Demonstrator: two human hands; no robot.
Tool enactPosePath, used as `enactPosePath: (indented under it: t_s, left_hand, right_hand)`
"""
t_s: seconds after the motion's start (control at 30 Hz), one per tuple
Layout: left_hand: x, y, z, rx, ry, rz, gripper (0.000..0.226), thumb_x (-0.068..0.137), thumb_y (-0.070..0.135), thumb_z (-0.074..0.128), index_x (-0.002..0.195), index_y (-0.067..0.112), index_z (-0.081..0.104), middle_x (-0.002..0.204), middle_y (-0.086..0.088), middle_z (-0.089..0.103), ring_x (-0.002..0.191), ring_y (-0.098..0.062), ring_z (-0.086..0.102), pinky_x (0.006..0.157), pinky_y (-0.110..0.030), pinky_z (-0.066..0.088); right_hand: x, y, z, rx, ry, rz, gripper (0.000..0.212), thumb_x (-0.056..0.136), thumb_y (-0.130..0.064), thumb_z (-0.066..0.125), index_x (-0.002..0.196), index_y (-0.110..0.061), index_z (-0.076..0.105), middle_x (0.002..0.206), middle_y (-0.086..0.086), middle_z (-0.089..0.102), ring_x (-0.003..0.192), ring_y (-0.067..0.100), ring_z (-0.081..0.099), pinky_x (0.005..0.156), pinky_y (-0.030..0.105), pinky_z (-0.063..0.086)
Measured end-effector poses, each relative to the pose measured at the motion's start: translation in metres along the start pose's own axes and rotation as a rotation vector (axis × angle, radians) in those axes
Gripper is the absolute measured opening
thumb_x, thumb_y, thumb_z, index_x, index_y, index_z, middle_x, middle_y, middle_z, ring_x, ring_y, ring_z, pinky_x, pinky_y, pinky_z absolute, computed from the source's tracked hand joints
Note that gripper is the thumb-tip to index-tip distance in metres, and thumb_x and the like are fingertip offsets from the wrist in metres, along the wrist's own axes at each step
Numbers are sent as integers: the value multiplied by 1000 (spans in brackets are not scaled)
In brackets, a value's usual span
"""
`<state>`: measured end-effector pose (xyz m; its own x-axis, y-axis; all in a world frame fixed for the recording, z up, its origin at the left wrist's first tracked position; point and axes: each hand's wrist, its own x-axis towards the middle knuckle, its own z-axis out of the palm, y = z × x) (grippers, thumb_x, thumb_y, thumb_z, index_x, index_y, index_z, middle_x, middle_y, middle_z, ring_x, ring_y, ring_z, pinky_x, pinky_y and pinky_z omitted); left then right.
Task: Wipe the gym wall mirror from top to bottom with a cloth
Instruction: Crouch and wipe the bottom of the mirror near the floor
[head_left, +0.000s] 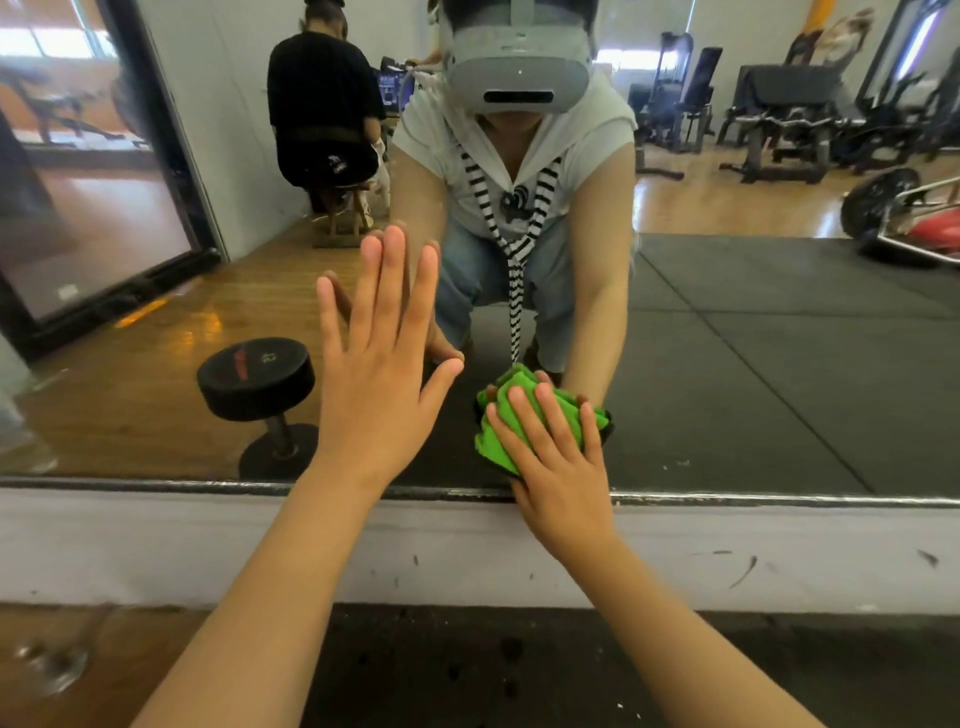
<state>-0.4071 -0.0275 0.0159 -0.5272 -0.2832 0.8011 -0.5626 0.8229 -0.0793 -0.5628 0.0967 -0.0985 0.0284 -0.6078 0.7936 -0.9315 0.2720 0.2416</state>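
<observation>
Both of your hands are on the mirror (727, 338), low down near its bottom edge (779, 500). Your left hand (374, 364) lies flat against the glass, fingers straight and spread, thumb out to the side, holding nothing. Your right hand (556, 467) presses the green cloth (493, 441) against the glass with straight fingers laid over it; your thumb is hidden, so you cannot tell whether it hooks under the fabric. The cloth is bunched into folds, showing above your fingertips and to the left of your palm, and it sits just above the bottom edge, to the right of your left hand. The heel of your right hand crosses the edge onto the white wall strip (208, 545) below, which carries dark scuffs. Under that strip lies a dark floor mat (519, 675).

Reflected in the glass, you crouch close to it wearing a grey headset (519, 67). A dumbbell (257, 382) stands on end on the wooden floor to the left of your left hand. Farther back a seated person (322, 114) in black faces away, and gym machines (779, 119) stand at the upper right.
</observation>
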Motion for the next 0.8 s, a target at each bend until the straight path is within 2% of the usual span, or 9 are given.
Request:
enactPosePath:
  t_s: [0.07,0.13,0.23,0.3,0.37,0.47,0.57,0.63,0.8]
  left_hand:
    - [0,2,0,-11,14,-2,86,97,46,44,159,12,-5,165,-21,-1,151,-25,-13,121,-55,-4]
    - [0,5,1,-25,15,-13,90,96,42,51,159,12,-6,165,-20,-3,151,-24,-15,121,-56,-4]
    - [0,7,0,-37,27,-22,92,94,39,55,159,12,-4,165,-20,-3,150,-24,-17,121,-58,-3]
    - [0,7,0,-44,15,-31,93,94,38,56,159,12,-6,165,-20,-4,150,-23,-19,121,-58,-4]
    - [0,8,1,-43,1,-44,96,94,38,56,159,13,-10,165,-19,-6,149,-23,-22,121,-57,-5]
    - [0,8,1,-48,6,-40,98,94,38,56,158,14,-14,165,-20,-6,150,-24,-21,121,-60,-2]
    - [0,9,0,-72,6,-41,98,94,36,58,158,14,-12,165,-21,-5,150,-25,-18,121,-62,-1]
    - [0,10,-1,-71,-5,-47,97,94,37,57,159,14,-12,165,-21,-6,151,-25,-19,121,-62,0]
    - [0,14,-1,-87,-13,-74,92,96,35,56,159,12,-7,166,-20,-7,150,-25,-19,122,-59,-4]
  right_hand:
    - [-29,3,9,-49,-82,-71,80,88,-21,48,158,-27,10,166,-6,-2,153,18,2,123,45,-3]
    - [-45,10,9,-87,-140,-121,77,88,-18,47,157,-28,16,166,-6,5,153,15,3,123,42,-1]
    - [-36,30,-8,-113,-97,-124,73,87,-15,48,154,-29,22,161,-8,20,152,13,4,123,41,1]
    - [-17,50,-27,-92,-6,-29,77,86,-17,51,156,-28,20,164,-7,13,153,15,2,123,44,-1]
    - [5,71,-45,-83,88,146,78,88,-22,53,155,-28,16,166,-7,-2,152,16,-4,123,45,-4]
    - [16,68,-49,-25,167,388,83,90,-22,53,158,-28,5,166,3,1,152,20,-8,123,47,-4]
    - [-29,37,-24,-18,34,325,87,85,-21,48,158,-26,0,166,2,-9,152,27,-6,123,50,-2]
    - [-62,29,-13,-52,-77,284,88,84,-20,49,158,-27,2,166,-2,-7,153,28,-3,122,51,-1]
    - [-60,38,-21,-59,-100,279,79,89,-25,43,158,-30,5,166,-6,-5,153,23,0,122,50,-1]
